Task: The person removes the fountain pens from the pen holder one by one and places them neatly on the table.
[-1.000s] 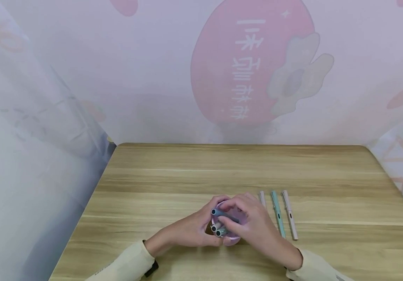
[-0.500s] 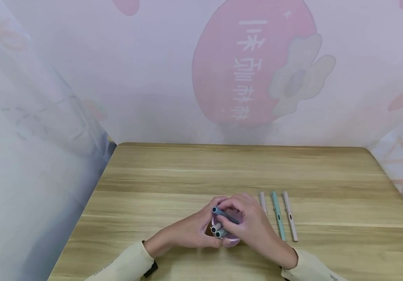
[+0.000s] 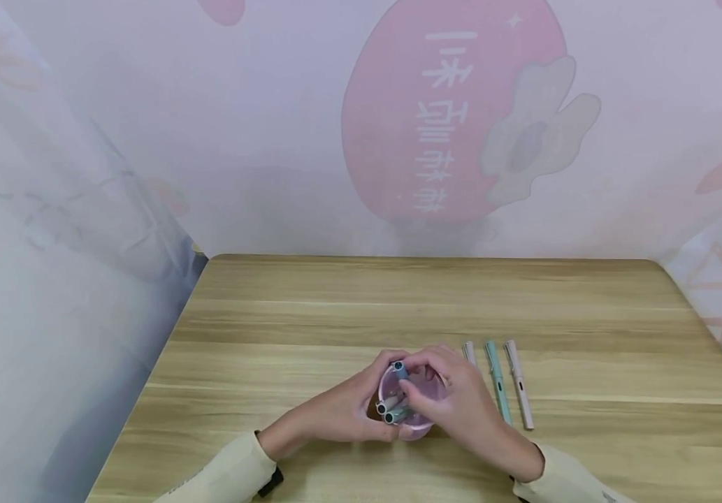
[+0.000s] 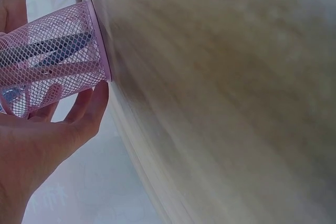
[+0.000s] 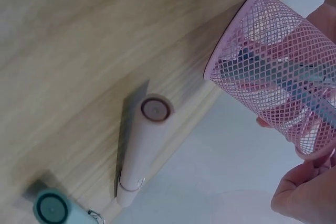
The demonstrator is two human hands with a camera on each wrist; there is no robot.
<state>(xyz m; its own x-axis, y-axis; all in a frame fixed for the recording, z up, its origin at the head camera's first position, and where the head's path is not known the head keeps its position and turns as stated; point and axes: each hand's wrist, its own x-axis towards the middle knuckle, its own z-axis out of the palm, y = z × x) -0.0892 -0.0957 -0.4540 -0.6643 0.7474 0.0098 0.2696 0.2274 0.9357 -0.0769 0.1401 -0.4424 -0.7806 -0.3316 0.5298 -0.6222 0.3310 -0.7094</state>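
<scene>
My left hand (image 3: 342,411) grips a pink mesh pen cup (image 4: 37,27) around its side, and the cup's base rim is close to the table in the left wrist view. Over the cup's mouth, my right hand (image 3: 464,402) pinches a blue pen (image 3: 401,371) near its top end, between thumb and fingers. The pen leans at the far inner side of the cup. A whitish pen (image 3: 389,404) and a grey-green pen (image 3: 398,416) rest against the near left rim. Through the mesh (image 5: 273,30), the lower ends of the pens show crossing in the right wrist view.
Right of the cup, a mint pen (image 3: 498,383) and a pale pink pen (image 3: 519,384) lie side by side on the wooden table (image 3: 335,300). Another pale pen (image 3: 469,352) lies beside them, partly behind my right hand. A printed cloth (image 3: 272,126) hangs behind the table.
The blue pen has gone from slanting left across the cup's mouth to sitting lower and more upright at the far rim. My left hand and the cup have stayed in place.
</scene>
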